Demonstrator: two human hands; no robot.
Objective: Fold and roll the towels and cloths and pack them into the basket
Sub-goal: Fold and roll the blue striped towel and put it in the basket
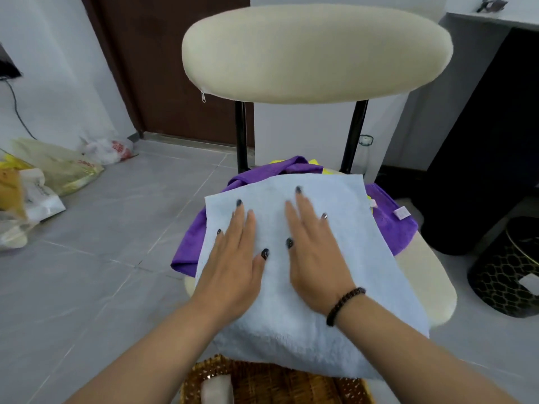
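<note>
A light blue towel [364, 258] lies spread over the seat of a cream chair [423, 275]. My left hand [233, 263] and my right hand [315, 258] press flat on it side by side, fingers straight. Under the towel lies a purple cloth [192, 243], with a bit of yellow cloth [329, 172] showing at the back. A wicker basket [262, 380] sits at the bottom edge, below the towel's near end, with a white rolled cloth [215, 392] inside at its left.
The chair's padded backrest [315, 53] rises behind the seat. Plastic bags [43, 182] lie on the grey tiled floor at the left. A black patterned bin [510, 272] stands at the right beside a dark cabinet [481, 141]. A brown door [175, 68] is behind.
</note>
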